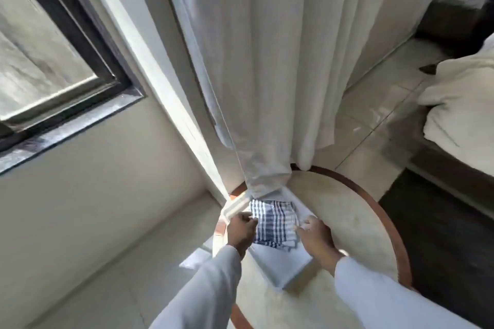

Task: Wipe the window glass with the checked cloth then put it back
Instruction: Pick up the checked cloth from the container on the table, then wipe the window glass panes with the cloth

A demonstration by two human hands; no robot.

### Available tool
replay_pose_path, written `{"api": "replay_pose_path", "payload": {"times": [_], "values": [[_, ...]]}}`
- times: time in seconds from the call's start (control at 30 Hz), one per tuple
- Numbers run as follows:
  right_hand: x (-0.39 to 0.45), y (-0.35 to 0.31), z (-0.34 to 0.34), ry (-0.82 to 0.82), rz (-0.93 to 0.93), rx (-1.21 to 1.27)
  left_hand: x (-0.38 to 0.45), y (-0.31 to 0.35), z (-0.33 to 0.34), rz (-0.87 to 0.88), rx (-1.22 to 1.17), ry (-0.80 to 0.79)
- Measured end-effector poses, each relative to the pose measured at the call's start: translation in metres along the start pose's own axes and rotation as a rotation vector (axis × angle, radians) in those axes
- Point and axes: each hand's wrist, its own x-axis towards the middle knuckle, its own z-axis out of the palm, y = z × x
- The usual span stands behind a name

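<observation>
A blue-and-white checked cloth (275, 223) lies folded on a white tray (283, 267) on a round table. My left hand (241, 230) pinches the cloth's left edge. On the right edge, my right hand (315, 235) has its fingers closed on the cloth. The window glass (34, 56), in a dark frame, is up at the far left, well away from both hands.
The round table (347, 211) has a pale top and a reddish-brown rim. A white curtain (256, 67) hangs down and its hem rests on the tray's far end. A bed with white bedding (462, 104) stands at the right. Pale floor tiles (382, 104) lie behind.
</observation>
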Motion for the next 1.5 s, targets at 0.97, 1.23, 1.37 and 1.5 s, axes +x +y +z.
{"api": "replay_pose_path", "payload": {"times": [0.97,1.23,1.37,1.5], "values": [[-0.078,-0.186,-0.036,-0.098,-0.318,0.631,-0.051,0.099,-0.143,0.592,-0.019,0.425],[-0.276,-0.378,-0.084,-0.253,-0.683,0.758,-0.177,0.204,-0.359,0.856,-0.146,0.582],[-0.368,-0.466,-0.099,-0.274,-0.766,0.823,-0.245,0.258,-0.463,0.961,-0.125,0.661],[-0.425,-0.544,-0.11,-0.498,-0.781,0.915,-0.296,0.304,-0.547,1.053,-0.142,0.691]]}}
